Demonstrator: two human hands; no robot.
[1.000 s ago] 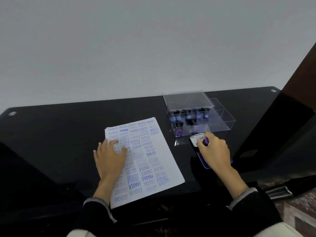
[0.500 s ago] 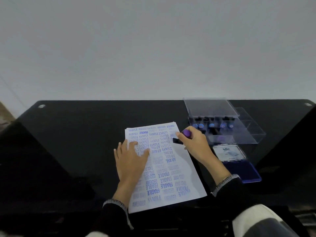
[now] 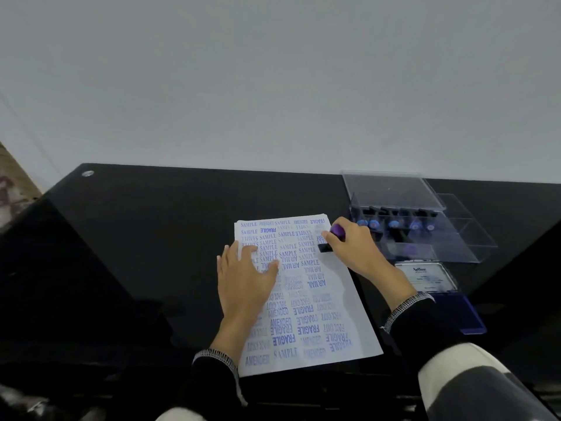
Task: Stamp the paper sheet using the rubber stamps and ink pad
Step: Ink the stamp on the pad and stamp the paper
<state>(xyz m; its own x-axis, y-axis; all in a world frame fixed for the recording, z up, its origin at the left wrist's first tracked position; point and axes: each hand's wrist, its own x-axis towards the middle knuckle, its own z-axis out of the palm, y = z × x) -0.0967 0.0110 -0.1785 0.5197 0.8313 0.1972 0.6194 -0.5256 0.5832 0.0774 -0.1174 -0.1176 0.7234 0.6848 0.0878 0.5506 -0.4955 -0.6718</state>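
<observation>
Left hand [image 3: 246,281] flat, fingers straight, pressing paper sheet [image 3: 306,302], right hand [image 3: 353,249] gripping rubber stamp [image 3: 329,241] at sheet's upper right, ink pad [image 3: 455,308] beside right wrist

The table [image 3: 151,238] looks like glossy black glass or lacquer, smooth enough to throw faint reflections, with a small shiny metal fitting [image 3: 87,173] up at about 10 o'clock. The paper sheet [image 3: 343,299] is plain matt white paper, covered in blue ink prints. At roughly 2 o'clock sits a clear plastic box [image 3: 473,238], smooth and see-through, lid included. The ink pad [image 3: 455,311] has a glossy blue plastic case with a pale printed lid. The rubber stamp [image 3: 337,230] shows a smooth purple plastic knob over a black base. Sleeve cuffs [image 3: 403,305] look like knitted cloth.
</observation>
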